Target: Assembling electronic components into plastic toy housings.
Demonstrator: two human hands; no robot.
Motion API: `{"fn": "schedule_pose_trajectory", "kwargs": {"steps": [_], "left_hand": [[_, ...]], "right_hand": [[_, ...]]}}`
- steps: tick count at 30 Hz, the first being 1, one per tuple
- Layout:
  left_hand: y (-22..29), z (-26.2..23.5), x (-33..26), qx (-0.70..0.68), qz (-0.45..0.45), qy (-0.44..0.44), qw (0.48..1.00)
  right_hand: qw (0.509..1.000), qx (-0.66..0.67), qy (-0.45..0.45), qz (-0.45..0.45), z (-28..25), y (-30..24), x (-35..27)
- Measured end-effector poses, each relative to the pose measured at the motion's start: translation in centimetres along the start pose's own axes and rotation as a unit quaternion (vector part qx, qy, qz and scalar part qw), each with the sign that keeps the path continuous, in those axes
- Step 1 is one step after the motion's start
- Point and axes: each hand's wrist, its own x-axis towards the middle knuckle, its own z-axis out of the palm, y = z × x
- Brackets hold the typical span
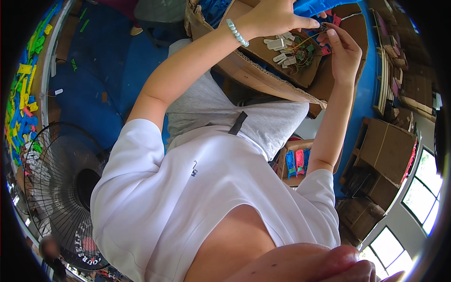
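Note:
My left hand (275, 19), with a beaded bracelet at the wrist, is at the top of the view, closed on a blue plastic piece (329, 6) that runs out of the picture. Its thumb reaches toward my right hand (345, 49). The right thumb and forefinger pinch the end of a thin yellow wire (305, 41), beside a small dark part that is too small to name. Below both hands, an open cardboard box (249, 70) holds white plastic parts (276, 44) and a tangle of coloured wires (305, 58).
A small carton (282, 162) with blue and pink pieces stands under my right forearm. A black fan (61, 188) is at the left, near piles of coloured plastic pieces (26, 94). Stacked cardboard boxes (385, 145) line the right side. A grey stool (159, 11) stands at the back.

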Motion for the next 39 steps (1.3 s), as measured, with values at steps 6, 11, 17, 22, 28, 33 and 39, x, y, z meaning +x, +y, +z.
{"fn": "schedule_pose_trajectory", "kwargs": {"steps": [6,11,17,22,28,33,39], "left_hand": [[1.0,1.5,-0.7,0.065,-0.02,0.0,0.998],[1.8,2.7,-1.2,0.014,-0.03,0.026,0.999],[1.7,4.4,-1.7,-0.007,-0.033,0.076,0.997],[1.5,5.4,-1.4,-0.084,-0.044,0.127,0.987],[-0.2,5.1,-1.0,-0.244,-0.082,0.138,0.956],[-0.8,5.9,-1.2,-0.171,-0.071,0.131,0.974],[0.4,6.0,-0.8,-0.28,-0.099,0.12,0.947]], "right_hand": [[0.998,-0.035,0.053,-0.005,1.7,-1.7,-2.3],[0.996,0.063,0.056,-0.019,1.2,-1.8,-3.7],[0.973,0.159,0.168,-0.022,1.6,-2.4,-4.3],[0.943,0.308,0.122,-0.03,1.9,-1.2,-4.3],[0.972,0.181,0.143,-0.05,1.6,-1.8,-4.5],[0.991,0.017,0.128,-0.031,1.7,-3.6,-4.5],[0.99,0.005,0.134,-0.042,1.6,-3.7,-3.7]]}}
